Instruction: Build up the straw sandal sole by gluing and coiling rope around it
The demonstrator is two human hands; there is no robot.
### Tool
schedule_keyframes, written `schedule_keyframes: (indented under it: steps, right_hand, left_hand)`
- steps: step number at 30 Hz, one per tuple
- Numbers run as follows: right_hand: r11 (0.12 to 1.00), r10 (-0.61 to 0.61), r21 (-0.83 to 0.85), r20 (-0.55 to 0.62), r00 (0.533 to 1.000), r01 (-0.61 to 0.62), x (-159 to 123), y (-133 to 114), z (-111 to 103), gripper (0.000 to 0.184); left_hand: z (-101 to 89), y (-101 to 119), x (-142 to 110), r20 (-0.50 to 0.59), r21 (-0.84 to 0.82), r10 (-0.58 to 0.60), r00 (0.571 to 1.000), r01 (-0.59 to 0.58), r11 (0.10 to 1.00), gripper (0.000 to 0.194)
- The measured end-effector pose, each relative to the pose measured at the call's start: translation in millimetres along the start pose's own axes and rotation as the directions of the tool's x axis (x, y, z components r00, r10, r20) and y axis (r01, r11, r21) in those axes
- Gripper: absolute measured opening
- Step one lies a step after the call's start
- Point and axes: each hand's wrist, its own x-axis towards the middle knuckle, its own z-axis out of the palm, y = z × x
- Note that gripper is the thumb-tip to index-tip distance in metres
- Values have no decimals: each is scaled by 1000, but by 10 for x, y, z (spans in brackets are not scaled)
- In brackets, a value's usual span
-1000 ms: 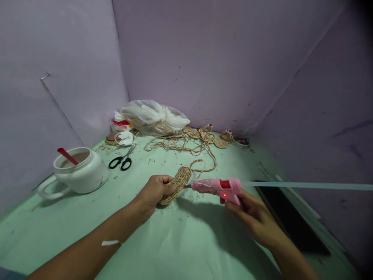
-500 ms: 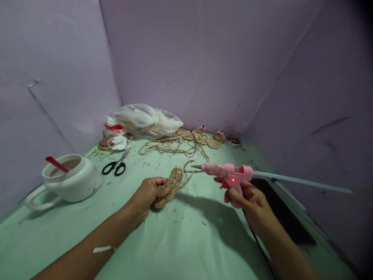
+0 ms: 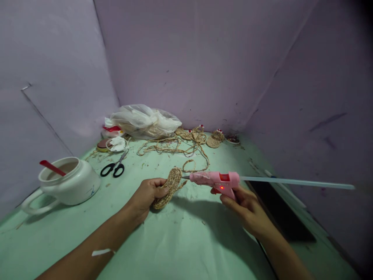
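Observation:
My left hand [image 3: 150,196] is closed on a small oval sole of coiled braided straw cord [image 3: 171,186], thumb on its face, tilted above the table. My right hand [image 3: 244,206] grips a pink glue gun [image 3: 214,179] by its handle. Its red light glows, and a long clear glue stick [image 3: 297,181] sticks out of the back. The metal nozzle points left, right at the sole's upper right edge; whether it touches cannot be made out. A loose length of braided cord [image 3: 201,165] runs from near the sole back to a tangle on the table.
White pot with a red stick [image 3: 78,184] at left, black-handled scissors [image 3: 115,168] beside it. A plastic bag [image 3: 145,121], small straw slippers [image 3: 215,140] and a dish [image 3: 232,139] line the back wall. A dark flat slab [image 3: 279,210] lies at right.
My right hand has brought the glue gun left and slightly down, so its nozzle is now at the sole's edge. My left hand keeps its hold on the sole, nearly still.

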Motion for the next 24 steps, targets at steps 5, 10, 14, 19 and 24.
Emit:
schedule_keyframes:
  steps: [5, 10, 14, 19, 24]
  right_hand:
    - [1000, 0, -6, 2, 1000, 0, -4, -35, 11, 19]
    - [1000, 3, -19, -25, 1000, -4, -4, -19, 11, 20]
    - [999, -8, -40, -30, 1000, 7, 3, 1, 9, 22]
    - [1000, 2, -28, -39, 999, -3, 0, 0, 5, 24]
    - [999, 30, -23, -47, 998, -31, 0, 23, -11, 19]
  left_hand:
    - [2, 5, 3, 2, -6, -1, 1000, 1, 1000, 33]
    - [-12, -22, 18, 13, -1, 3, 1000, -3, 1000, 34]
    - [-16, -31, 20, 19, -8, 11, 1000, -11, 1000, 34]
    - [-4, -11, 11, 16, -14, 5, 1000, -5, 1000, 30]
    - [3, 2, 8, 6, -14, 3, 1000, -3, 1000, 32]
